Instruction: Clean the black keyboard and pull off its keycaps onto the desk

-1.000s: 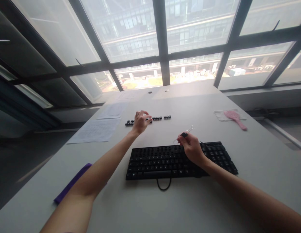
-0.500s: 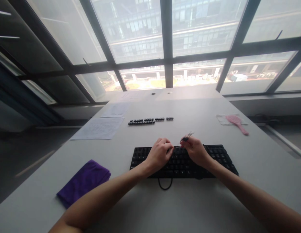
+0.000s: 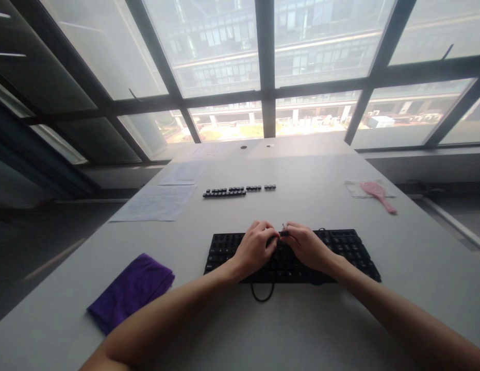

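A black keyboard [image 3: 351, 257] lies on the table with both hands over its upper middle part. My right hand [image 3: 307, 246] is closed on a small keycap puller [image 3: 284, 233], whose dark body and thin wire end show at the fingertips. My left hand [image 3: 257, 243] is bent with thumb and fingers pinched at the top key row, almost touching the right fingertips. Whatever sits between its fingers is too small to make out. Farther back, loose black keycaps [image 3: 224, 193] are laid out in two rows. Part of the key area is hidden under the hands.
A folded purple cloth [image 3: 133, 291] lies at the left. Paper sheets [image 3: 154, 203] rest along the table's left edge. On the right, a pink brush [image 3: 375, 190] lies partly on a white wipe [image 3: 351, 188]. A black cable [image 3: 263, 300] loops out at the keyboard's front edge.
My right hand has come left and turned, bringing the keycap puller against the left fingertips. The left hand stays nearly where it was. The view has shifted slightly.
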Demonstrator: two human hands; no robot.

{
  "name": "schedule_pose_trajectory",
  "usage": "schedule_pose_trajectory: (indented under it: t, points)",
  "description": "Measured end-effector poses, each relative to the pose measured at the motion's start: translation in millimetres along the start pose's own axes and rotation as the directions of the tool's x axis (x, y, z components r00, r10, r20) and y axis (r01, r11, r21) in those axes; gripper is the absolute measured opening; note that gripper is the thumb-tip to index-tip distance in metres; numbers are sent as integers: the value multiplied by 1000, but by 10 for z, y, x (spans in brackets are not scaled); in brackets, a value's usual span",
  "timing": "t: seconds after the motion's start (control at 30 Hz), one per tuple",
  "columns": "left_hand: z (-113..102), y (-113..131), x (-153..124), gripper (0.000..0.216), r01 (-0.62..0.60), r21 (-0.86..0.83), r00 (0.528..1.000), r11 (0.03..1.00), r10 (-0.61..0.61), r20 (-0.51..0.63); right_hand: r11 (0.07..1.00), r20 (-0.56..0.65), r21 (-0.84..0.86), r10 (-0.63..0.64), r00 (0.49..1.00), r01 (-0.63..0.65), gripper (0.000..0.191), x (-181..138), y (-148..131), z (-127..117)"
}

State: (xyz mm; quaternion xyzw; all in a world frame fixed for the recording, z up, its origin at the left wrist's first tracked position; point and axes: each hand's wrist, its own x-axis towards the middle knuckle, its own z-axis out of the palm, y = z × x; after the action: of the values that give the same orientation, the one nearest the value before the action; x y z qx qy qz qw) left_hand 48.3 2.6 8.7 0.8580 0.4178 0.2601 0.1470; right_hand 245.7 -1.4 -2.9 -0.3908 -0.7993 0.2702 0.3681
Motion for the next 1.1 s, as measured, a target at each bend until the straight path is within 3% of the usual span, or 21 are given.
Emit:
schedule_pose_trajectory:
  t: [0.23,0.43,0.67,0.9,1.1]
  points:
    - [60,8,65,14,-1,-18,995,1000,3,100,999,-103,-37,-22,994,18,21,-87,31,56]
    - [136,-1,86,5,17,-23,998,1000,-15,67,998,-129,57,24,991,-17,19,-86,103,28]
    - [152,67,52,11,-28,-11,1000,1000,28,5,996,-194,68,73,978,-61,21,-86,132,8]
    - [165,38,37,13,-17,-191,997,982,1,-82,1000,-250,3,22,968,-22,20,-65,64,20]
    - [166,66,-13,26,-60,-212,994,976,39,-100,985,-249,41,170,953,-165,22,-68,74,33]
